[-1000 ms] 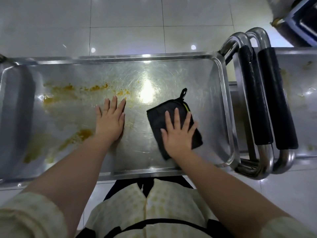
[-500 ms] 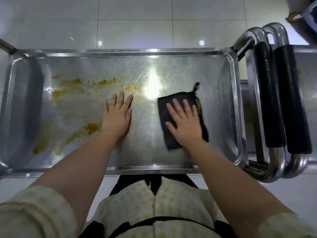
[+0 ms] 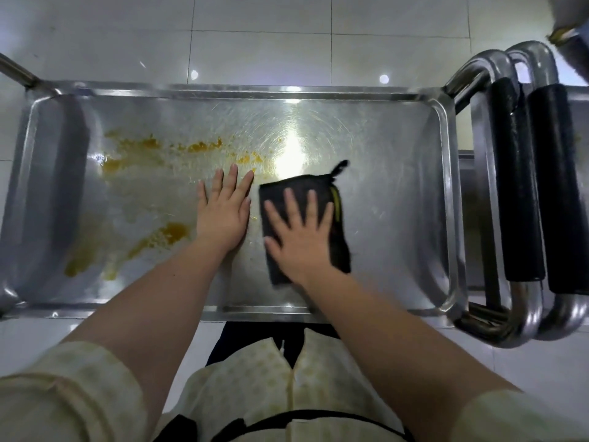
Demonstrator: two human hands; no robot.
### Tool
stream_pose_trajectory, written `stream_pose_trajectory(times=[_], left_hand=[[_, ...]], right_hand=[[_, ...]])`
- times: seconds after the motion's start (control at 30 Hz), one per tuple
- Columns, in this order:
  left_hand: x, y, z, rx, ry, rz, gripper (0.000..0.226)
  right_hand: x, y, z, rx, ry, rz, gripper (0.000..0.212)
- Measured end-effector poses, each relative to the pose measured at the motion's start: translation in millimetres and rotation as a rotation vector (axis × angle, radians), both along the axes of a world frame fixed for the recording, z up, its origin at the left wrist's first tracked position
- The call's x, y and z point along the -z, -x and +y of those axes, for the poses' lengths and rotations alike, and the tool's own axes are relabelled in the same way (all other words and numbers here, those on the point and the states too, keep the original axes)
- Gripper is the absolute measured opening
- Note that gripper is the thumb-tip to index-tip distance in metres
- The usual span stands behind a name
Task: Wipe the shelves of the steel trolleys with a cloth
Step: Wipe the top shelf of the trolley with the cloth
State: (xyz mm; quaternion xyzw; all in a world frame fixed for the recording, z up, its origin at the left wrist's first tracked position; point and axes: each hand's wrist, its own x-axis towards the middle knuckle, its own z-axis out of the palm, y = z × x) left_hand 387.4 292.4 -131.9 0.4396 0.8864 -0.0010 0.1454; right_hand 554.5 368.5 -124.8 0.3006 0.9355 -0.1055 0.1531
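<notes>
The steel trolley's top shelf (image 3: 392, 173) fills the view, smeared with yellow-orange residue (image 3: 153, 151) across its left half. A folded black cloth (image 3: 339, 237) with a small loop at its far corner lies near the shelf's middle. My right hand (image 3: 299, 237) presses flat on the cloth with fingers spread and straight. My left hand (image 3: 224, 213) rests flat on the bare steel just left of the cloth, fingers straight, close to the stains.
Two steel push handles with black foam grips (image 3: 522, 186) stand right of the shelf, one belonging to a second trolley (image 3: 578, 129) at the right edge. White floor tiles (image 3: 255, 36) lie beyond. A raised rim (image 3: 255, 90) surrounds the shelf.
My right hand has slid the cloth leftward along the shelf, closing the gap to my left hand. The left hand has stayed in place.
</notes>
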Motion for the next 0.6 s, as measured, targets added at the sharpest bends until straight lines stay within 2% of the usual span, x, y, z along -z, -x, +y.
stream_pose_trajectory(times=[0.07, 0.17, 0.4, 0.5, 0.6], left_hand=[[1, 2, -2, 0.012, 0.002, 0.005, 0.059], [3, 2, -2, 0.006, -0.003, -0.012, 0.054], [-2, -10, -13, -0.021, -0.078, -0.049, 0.052], [1, -19, -31, 0.002, -0.033, -0.037, 0.052], [4, -24, -40, 0.004, -0.018, -0.023, 0.052]], right_hand=[[0, 7, -20, -0.108, 0.013, 0.006, 0.068], [1, -13, 3, -0.117, -0.014, 0.074, 0.065], [3, -127, 118, 0.336, -0.080, -0.023, 0.067], [1, -157, 133, 0.412, -0.104, -0.044, 0.066], [3, -146, 110, 0.436, -0.103, -0.066, 0.065]])
